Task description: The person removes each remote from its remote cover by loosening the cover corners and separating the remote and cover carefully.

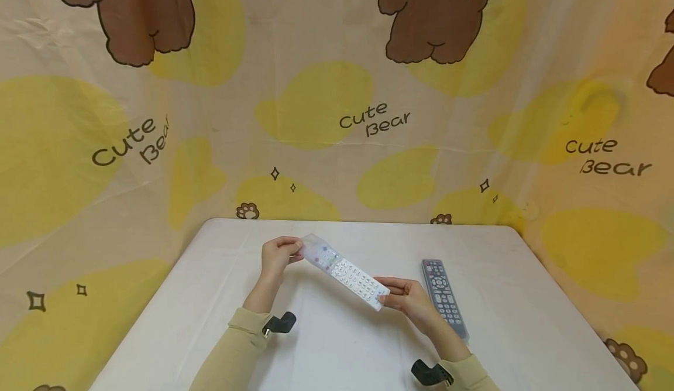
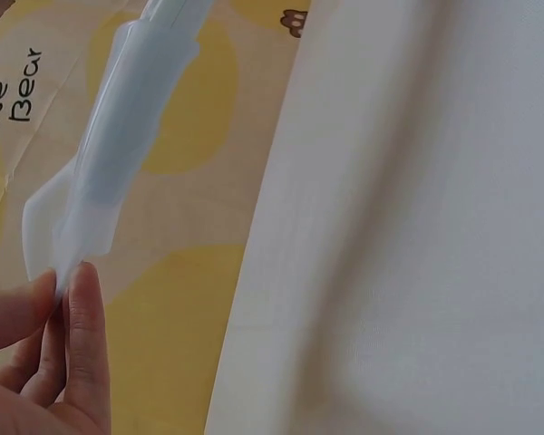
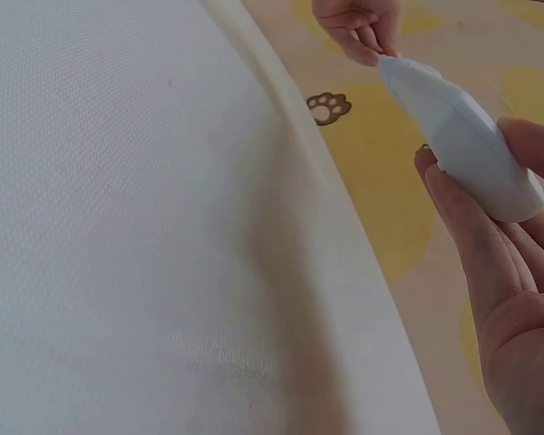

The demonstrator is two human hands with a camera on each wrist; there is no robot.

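A white remote control [image 1: 359, 280] is held at a slant above the table, its button side showing in the head view. A translucent sleeve [image 1: 319, 251] covers its upper left part and extends past that end. My left hand [image 1: 276, 257] pinches the loose end of the sleeve between thumb and fingers. In the left wrist view the sleeve [image 2: 131, 127] rises from those fingertips, with a flap standing off to one side. My right hand [image 1: 413, 304] grips the remote's lower right end, thumb on one side and fingers on the other, as the right wrist view confirms.
A dark grey remote control [image 1: 444, 297] lies on the white table [image 1: 337, 356], just beyond my right wrist and partly hidden by it. Behind the table hangs a printed curtain [image 1: 305, 104]. Black wrist mounts [image 1: 281, 322] sit at both sleeve cuffs.
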